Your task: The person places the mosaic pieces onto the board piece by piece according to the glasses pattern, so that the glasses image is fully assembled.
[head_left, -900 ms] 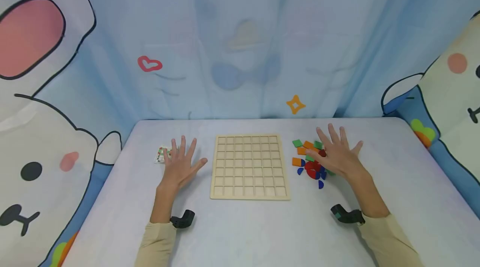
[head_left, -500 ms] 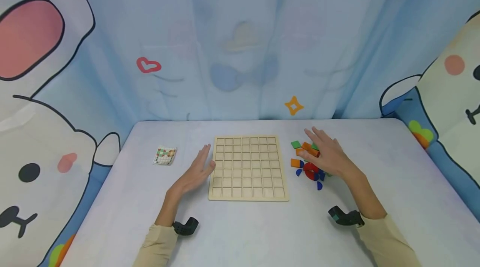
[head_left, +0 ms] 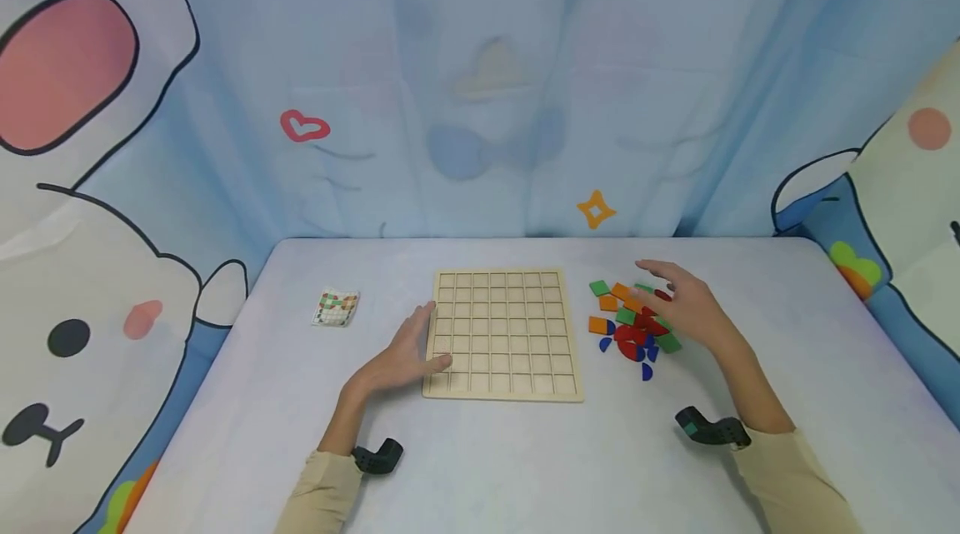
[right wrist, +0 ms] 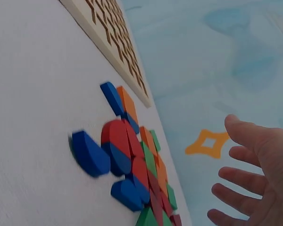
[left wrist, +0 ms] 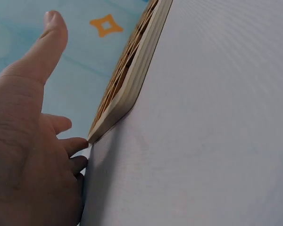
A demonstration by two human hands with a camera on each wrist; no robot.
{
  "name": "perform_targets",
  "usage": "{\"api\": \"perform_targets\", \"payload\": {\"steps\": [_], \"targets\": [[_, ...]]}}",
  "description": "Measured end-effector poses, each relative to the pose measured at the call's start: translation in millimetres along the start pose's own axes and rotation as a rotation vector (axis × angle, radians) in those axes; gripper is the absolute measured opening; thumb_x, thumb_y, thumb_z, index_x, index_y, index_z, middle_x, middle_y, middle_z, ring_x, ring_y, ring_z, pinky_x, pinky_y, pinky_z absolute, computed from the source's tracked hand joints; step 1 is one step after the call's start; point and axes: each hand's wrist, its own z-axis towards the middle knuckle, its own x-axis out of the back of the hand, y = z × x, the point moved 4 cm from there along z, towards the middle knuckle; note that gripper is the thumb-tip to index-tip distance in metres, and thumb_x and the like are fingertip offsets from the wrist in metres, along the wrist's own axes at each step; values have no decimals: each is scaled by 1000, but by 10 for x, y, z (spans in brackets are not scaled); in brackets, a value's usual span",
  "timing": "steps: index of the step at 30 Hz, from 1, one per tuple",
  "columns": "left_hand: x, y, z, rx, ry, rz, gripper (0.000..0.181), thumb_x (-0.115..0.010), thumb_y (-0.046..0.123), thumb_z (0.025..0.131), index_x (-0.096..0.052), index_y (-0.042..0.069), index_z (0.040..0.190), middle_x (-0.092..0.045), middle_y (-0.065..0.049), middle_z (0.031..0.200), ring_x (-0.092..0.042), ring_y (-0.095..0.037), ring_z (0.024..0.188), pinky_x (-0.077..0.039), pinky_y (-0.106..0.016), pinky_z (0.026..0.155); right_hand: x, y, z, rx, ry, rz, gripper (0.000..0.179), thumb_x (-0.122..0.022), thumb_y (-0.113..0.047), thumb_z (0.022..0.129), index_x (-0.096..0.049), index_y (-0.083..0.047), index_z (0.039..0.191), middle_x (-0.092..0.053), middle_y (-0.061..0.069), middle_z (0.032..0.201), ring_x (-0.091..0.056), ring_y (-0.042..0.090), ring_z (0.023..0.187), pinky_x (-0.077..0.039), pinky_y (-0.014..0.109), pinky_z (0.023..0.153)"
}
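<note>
Left hand [head_left: 397, 361] spread at the board's left edge, thumb out over the near-left cells, nothing gripped; firm contact can't be told. Right hand [head_left: 688, 303] loosely spread above the far-right side of the pieces [head_left: 624, 334], pinching nothing. Wooden grid board [head_left: 506, 336] lies flat mid-table, between hands; cells bare. Likely light, stiff, slides easily on the cloth; best held by opposite side rims. Red, blue, orange, green pieces heaped right of it: look hard, smooth, small; pinch by edges. Patterned card [head_left: 336, 308] left, probably thin. White-covered table [head_left: 495, 467], blue curtain [head_left: 480, 205] behind.
</note>
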Motion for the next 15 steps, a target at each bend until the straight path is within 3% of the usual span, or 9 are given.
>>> {"api": "perform_targets", "payload": {"steps": [5,12,15], "targets": [[-62,-12,1,-28,-33,125,112,-72,50,81,-1,7,157,1,-16,164,6,-34,152,-1,-54,123,34,201,-16,-5,15,52,62,-59,-39,95,-44,-1,142,-42,30,145,-41,49,130,-40,65,102],[-86,-8,-26,-30,-62,193,127,-83,52,67,-4,12,157,5,-15,164,8,-33,152,-2,-55,123,51,444,-35,-49,31,-26,59,-59,-44,94,-50,-5,138,-51,24,138,-49,42,122,-55,54,84],[-82,-7,-21,-23,-63,216,130,-84,55,64,-5,14,158,7,-13,165,9,-30,153,-2,-52,124,57,510,-26,-47,0,-57,49,-59,-31,96,-52,0,134,-52,28,134,-50,45,119,-54,55,85]]}}
